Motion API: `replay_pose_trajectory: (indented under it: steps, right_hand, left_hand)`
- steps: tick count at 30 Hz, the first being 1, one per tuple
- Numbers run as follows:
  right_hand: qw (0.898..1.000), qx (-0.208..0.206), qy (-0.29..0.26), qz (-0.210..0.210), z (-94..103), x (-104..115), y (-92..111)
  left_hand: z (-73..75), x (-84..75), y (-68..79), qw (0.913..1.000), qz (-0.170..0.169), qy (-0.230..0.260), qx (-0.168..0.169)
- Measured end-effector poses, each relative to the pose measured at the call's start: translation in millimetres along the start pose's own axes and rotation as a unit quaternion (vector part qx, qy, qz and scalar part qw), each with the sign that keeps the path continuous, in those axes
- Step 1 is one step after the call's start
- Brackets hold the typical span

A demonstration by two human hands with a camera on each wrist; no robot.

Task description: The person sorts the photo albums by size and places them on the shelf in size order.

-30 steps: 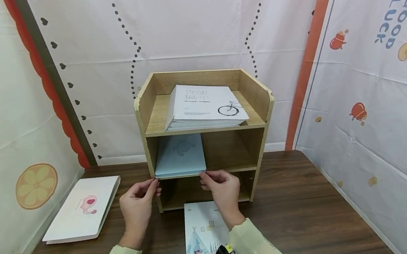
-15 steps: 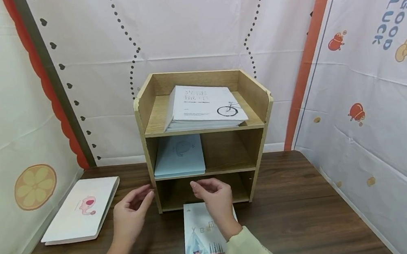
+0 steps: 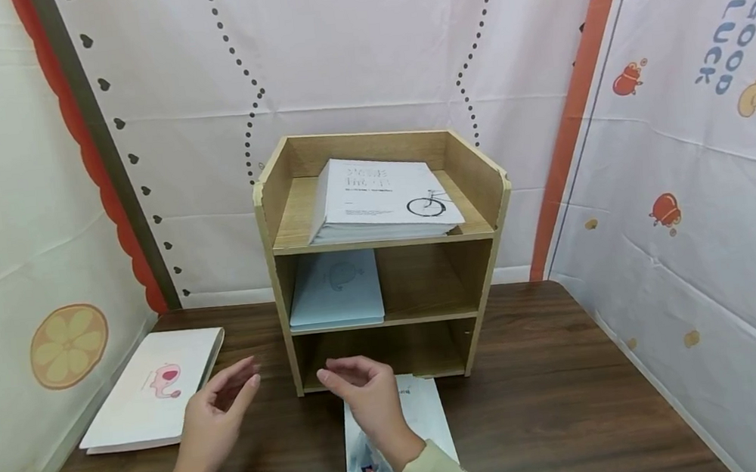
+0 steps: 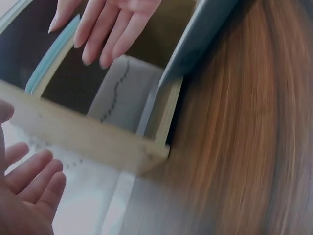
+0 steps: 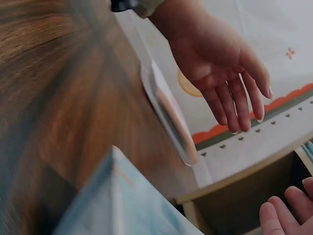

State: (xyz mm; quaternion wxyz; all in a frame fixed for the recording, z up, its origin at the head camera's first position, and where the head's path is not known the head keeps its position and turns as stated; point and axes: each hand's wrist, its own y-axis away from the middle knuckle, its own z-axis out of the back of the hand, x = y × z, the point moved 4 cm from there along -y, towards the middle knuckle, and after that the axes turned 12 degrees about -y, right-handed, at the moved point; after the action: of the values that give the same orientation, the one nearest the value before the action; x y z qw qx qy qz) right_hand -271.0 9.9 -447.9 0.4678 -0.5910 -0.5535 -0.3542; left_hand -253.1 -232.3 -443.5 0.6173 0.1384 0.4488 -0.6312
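In the head view my left hand (image 3: 211, 423) hovers over the table in front of the shelf, loosely curved and holding nothing. It is close to the right edge of a white book (image 3: 137, 400) with a pink elephant. My right hand (image 3: 370, 404), also holding nothing, is above a pale book (image 3: 430, 421) with a tent picture and hides part of its cover. Pale blue books (image 3: 336, 293) lie on the left half of the middle shelf. In the right wrist view the fingers of both hands are apart from any object.
A three-level wooden shelf (image 3: 280, 298) stands at the back of the table (image 3: 558, 401). A thick stack of white books (image 3: 381, 198) with a bicycle picture lies on its top level. Printed cloth (image 3: 360, 48) hangs behind and at both sides.
Both hands have let go of the pale blue books' front corners and drawn back, down and to the left. The books stay on the middle shelf.
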Motion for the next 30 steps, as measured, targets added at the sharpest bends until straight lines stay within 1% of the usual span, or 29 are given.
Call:
replay_pose_trajectory:
  steps: [4,7,11,14,17,19,20,24,27,30]
  right_hand:
    - [0.999,0.033,0.004,-0.028,-8.6,-10,2]
    - [0.998,0.051,-0.004,-0.047,-15.8,-15,3]
    - [0.995,0.059,-0.032,-0.076,-25.9,-18,3]
    - [0.994,0.056,-0.045,-0.086,-33.3,-22,2]
    - [0.994,0.045,-0.049,-0.091,-41.4,-26,0]
    - [0.994,0.031,-0.049,-0.089,-46.2,-28,-1]
    - [0.995,0.02,-0.051,-0.087,-48.0,-29,-1]
    - [0.995,-0.018,-0.061,-0.076,-52.5,-31,-1]
    - [0.994,-0.037,-0.063,-0.075,-53.7,-32,0]
    - [0.994,-0.05,-0.058,-0.081,-54.4,-34,4]
  left_hand:
    - [7.7,16.4,-2.8,0.9996,0.002,-0.021,0.016]
    - [15.4,27.5,-6.1,0.9989,0.0,-0.042,0.018]
    - [26.1,41.4,-11.3,0.9971,-0.01,-0.072,0.021]
    - [33.6,52.9,-14.6,0.9943,-0.027,-0.101,0.019]
    - [41.0,64.0,-18.4,0.9893,-0.05,-0.136,0.011]
    - [45.4,71.3,-21.1,0.9836,-0.059,-0.17,0.008]
    - [47.2,75.1,-22.7,0.9811,-0.058,-0.184,0.01]
    - [53.8,89.2,-26.9,0.9755,-0.049,-0.213,0.025]
    - [59.1,96.7,-30.4,0.9765,-0.046,-0.208,0.033]
    - [64.9,103.1,-34.8,0.9755,-0.032,-0.214,0.037]
